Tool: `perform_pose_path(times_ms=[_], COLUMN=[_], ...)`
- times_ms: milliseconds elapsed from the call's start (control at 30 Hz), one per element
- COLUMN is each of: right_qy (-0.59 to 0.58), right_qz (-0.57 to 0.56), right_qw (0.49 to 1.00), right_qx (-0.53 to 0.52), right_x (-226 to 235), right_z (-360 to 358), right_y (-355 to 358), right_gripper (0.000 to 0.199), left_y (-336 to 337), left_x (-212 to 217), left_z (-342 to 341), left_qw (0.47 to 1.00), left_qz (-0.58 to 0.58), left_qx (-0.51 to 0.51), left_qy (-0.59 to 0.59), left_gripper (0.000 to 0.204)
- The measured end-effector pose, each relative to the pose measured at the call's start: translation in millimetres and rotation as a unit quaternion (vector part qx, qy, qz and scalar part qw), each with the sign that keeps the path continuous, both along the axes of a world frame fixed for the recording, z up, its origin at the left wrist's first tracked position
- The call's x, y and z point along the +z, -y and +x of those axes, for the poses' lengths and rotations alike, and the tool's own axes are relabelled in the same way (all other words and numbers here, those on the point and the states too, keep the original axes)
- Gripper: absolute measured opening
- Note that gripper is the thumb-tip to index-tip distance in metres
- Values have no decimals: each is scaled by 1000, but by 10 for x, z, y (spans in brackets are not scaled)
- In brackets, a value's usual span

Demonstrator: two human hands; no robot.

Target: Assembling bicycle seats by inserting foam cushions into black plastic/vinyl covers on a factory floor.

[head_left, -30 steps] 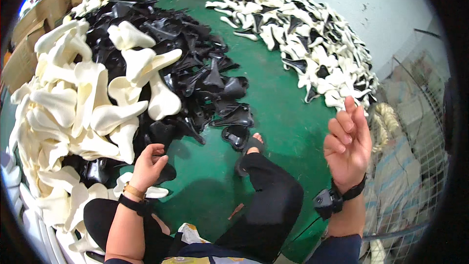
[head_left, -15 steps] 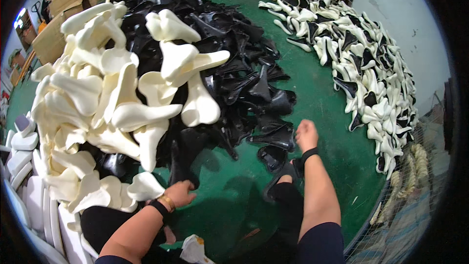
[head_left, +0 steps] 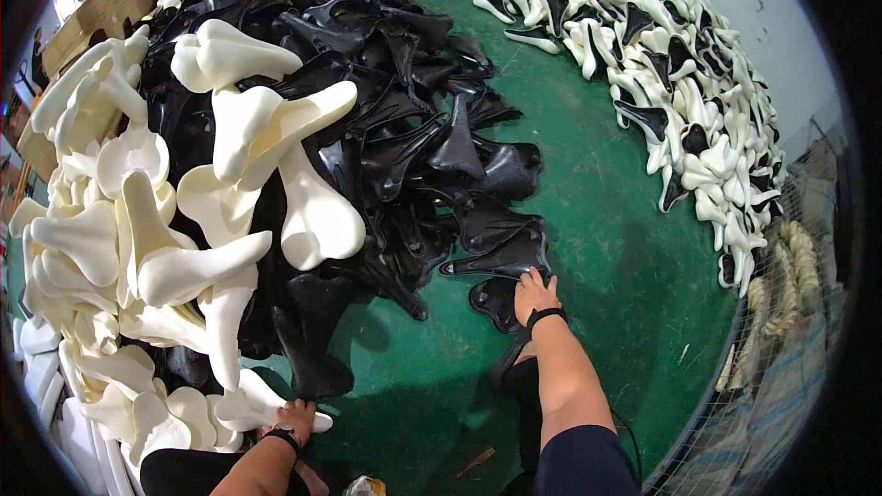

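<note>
Hands at a heap of saddle parts: right hand grips a black saddle shell on the green floor; left hand apparently clasps a cream foam pad. Tugging could topple the pile.

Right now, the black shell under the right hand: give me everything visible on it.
The black shell is a glossy saddle-shaped piece, plastic by the look, lying flat on the green floor at the near edge of the black pile. Its rounded wide end faces the person. The right hand rests on its right edge, fingers pointing toward another black piece just beyond it. Whether the hand grips it cannot be told.
</note>
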State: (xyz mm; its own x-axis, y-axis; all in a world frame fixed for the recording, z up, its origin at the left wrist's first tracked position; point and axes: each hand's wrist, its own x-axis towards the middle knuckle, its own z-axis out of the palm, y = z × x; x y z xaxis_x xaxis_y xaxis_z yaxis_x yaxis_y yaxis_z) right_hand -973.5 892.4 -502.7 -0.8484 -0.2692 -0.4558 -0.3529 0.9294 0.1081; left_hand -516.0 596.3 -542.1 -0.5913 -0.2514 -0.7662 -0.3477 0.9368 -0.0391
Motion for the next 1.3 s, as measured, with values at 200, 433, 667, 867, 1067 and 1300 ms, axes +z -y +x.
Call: perform_pose_path(times_ms=[200, 433, 667, 867, 1067, 1300], right_qy=[-66, -86, 257, 179, 466, 284], right_qz=[-136, -363, -755, -662, -775, -819], right_qw=[976, 927, 550, 726, 315, 480], right_qx=[156, 46, -248, -46, -289, -136], right_x=[997, 2449, 3743, 4259, 3931, 3562], right_z=[-8, 368, 1384, 2705, 3147, 2929], right_y=[175, -108, -650, -611, 154, 855], right_gripper=[31, 34, 30, 43, 42, 42], left_y=[-23, 123, 262, 82, 58, 87], left_x=[478, 1575, 2848, 3224, 2588, 2980], left_z=[-192, -666, -523, -151, -320, -397], left_qw=[999, 958, 582, 306, 289, 281], left_qz=[19, 21, 443, 658, 673, 560], left_qx=[-24, 42, 441, 561, 577, 634], left_qy=[27, -282, -520, -400, -361, -454], left_gripper=[31, 67, 67, 70, 57, 43])
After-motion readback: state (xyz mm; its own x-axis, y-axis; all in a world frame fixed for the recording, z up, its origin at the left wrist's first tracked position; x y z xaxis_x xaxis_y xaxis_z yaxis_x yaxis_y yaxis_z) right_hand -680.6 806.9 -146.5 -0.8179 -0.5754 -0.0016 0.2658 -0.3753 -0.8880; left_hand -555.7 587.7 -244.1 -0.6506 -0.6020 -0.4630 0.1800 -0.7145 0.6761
